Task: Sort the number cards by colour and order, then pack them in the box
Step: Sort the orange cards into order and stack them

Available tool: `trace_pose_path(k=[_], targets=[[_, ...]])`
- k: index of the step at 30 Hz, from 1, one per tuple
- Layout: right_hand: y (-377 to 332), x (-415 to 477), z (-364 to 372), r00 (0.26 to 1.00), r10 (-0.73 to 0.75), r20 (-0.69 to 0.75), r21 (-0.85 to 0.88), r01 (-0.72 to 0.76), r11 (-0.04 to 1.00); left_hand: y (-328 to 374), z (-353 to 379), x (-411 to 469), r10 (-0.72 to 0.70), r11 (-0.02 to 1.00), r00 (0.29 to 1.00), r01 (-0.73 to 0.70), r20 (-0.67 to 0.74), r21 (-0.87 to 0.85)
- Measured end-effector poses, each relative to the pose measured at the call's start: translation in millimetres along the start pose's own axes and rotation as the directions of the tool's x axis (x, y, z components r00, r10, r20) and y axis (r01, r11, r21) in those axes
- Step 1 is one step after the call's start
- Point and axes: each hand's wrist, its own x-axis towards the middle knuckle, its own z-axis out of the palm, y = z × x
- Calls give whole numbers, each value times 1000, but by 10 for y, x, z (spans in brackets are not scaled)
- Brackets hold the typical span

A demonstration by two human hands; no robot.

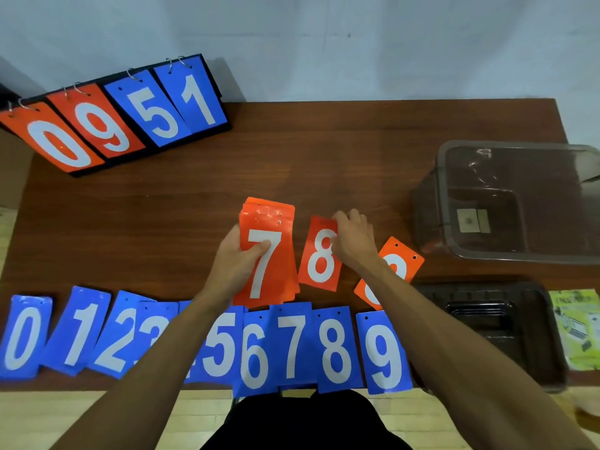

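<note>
Head view, left to right. At the back left corner stands the scoreboard (113, 115), which as far as I can tell has no part in the sort. Along the near edge of the table (194, 196) lies the blue row (292, 345), 0 to 9, with the 4 hidden under the left arm, so blue looks done to me.

Then the left hand (238, 254) grips the red stack (272, 271), fingers wrapped behind it and thumb pressed on the 7 on top. Just right of it is the red 8 (319, 264), long axis pointing away from the person and nearly parallel to the stack. Can't tell if it's flat or tipped up a bit. On its top right corner sits the right hand (354, 238), fingers curled and pinching the edge. So the 8 needs only a short hop left onto the 7, I'd guess.

Further right the red 9 (401, 258) lies tilted, half under the right forearm. Far right is the box (441, 203), open and well apart from the cards, with its lid (487, 319) in front.
</note>
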Motion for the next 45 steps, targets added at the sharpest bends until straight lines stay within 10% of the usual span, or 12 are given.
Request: trace_pose_path(k=[13, 18, 25, 38, 45], targets=[[-130, -818, -920, 990, -125, -66, 496, 142, 857, 205, -169, -201, 145, 986, 989, -143, -26, 83], [-242, -1074, -734, 983, 0, -182, 618, 115, 778, 224, 142, -470, 92, 993, 993, -86, 72, -86], [-104, -1175, -626, 969, 74, -234, 686, 111, 720, 100, 435, -551, 86, 987, 973, -113, 213, 118], [870, -616, -103, 998, 51, -41, -205, -58, 977, 27, 673, -523, 49, 999, 993, -49, 106, -3], [687, -400, -50, 987, 19, -162, -160, -45, 986, -52, 576, -433, -44, 991, 999, 47, 25, -123]])
